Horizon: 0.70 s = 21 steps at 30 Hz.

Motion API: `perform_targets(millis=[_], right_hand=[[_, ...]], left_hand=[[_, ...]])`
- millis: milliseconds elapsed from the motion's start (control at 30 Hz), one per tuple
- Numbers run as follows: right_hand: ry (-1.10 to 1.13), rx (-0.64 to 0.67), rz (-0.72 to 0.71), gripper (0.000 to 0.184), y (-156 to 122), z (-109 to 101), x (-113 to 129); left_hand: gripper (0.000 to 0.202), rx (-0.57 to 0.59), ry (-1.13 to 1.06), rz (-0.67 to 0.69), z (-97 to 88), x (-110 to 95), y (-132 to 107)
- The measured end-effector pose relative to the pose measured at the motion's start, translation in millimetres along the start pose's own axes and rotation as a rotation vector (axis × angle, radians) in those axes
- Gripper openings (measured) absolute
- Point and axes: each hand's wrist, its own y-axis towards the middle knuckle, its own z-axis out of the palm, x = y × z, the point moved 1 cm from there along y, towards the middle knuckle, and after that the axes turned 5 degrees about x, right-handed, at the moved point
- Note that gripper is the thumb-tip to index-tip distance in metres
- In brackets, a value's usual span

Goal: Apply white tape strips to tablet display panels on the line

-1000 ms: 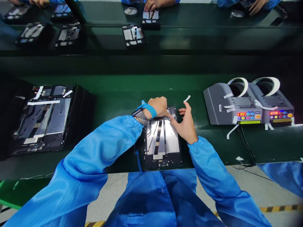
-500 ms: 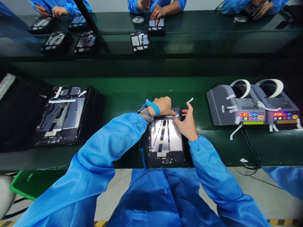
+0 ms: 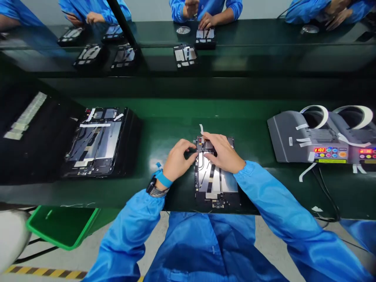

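Leaning over the near edge of the green belt (image 3: pixel 164 129), we have both hands on the open tablet chassis (image 3: pixel 216 184) that lies flat straight ahead of us, its long side running away from us. Our left hand (image 3: pixel 178 160) rests at the chassis's far left corner, fingers curled down onto it; a blue wrist strap (image 3: pixel 163 179) circles that wrist. Our right hand (image 3: pixel 223 153) lies across the far end of the chassis, fingertips pressed down beside the left hand's, almost touching. A short white tape strip (image 3: pixel 201 128) stands up just beyond the right fingers; we cannot tell whether they pinch it or whether it merely sticks up from the chassis. Neither hand visibly closes around anything else.

Down at our left, below the belt edge, sits a green bin (image 3: pixel 63 227). Farther left on the belt lies a second open chassis (image 3: pixel 95 143) in a black tray, well apart from ours. To the right stand two grey tape dispensers (image 3: pixel 323 137) side by side, with cut white strips hanging off their fronts.

Beyond a dark divider, on the far bench (image 3: pixel 264 33), more chassis lie in a row, and other people's hands (image 3: pixel 207 19) in blue sleeves are busy over them.
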Motion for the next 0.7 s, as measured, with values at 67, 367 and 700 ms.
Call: perform_targets(millis=[67, 367, 700], right_hand=[[0.005, 0.026, 0.002, 0.067, 12, 6, -6], [0.002, 0.045, 0.050, 0.044, 25, 8, -4], [0.024, 0.089, 0.080, 0.049, 28, 11, -3]], left_hand=[[0.013, -0.053, -0.058, -0.022, 16.0, 7, -7], [0.011, -0.109, -0.315, -0.153, 37.4, 14, 0], [0.004, -0.066, -0.530, -0.265, 37.0, 21, 8]])
